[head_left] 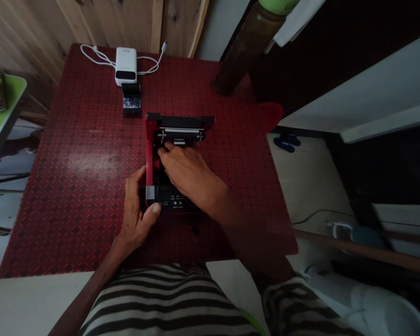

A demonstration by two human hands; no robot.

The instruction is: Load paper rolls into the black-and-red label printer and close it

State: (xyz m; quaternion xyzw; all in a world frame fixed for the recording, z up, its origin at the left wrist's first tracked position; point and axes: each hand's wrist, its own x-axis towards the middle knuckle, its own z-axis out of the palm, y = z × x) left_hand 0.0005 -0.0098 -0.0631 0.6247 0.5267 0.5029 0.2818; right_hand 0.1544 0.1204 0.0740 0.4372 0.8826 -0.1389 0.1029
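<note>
A red and black machine (pixel 173 200) lies open on the table, with a metal rail assembly (pixel 180 134) at its far end and a small button panel at its near edge. My left hand (pixel 136 210) grips the machine's near left corner, thumb on the front edge. My right hand (pixel 189 175) reaches over the middle, its fingertips inside the machine just short of the metal rail. That hand hides most of the interior. A small black device (pixel 131 99) lies beyond the machine, next to a white power bank (pixel 126 66) with a white cable (pixel 98 57).
A red patterned cloth (pixel 84 158) covers the table, and its far edge meets a wooden wall. A dark post (pixel 250 46) stands at the far right corner. A green-topped stool (pixel 3 100) stands at left. Blue sandals (pixel 287 142) lie on the floor at right.
</note>
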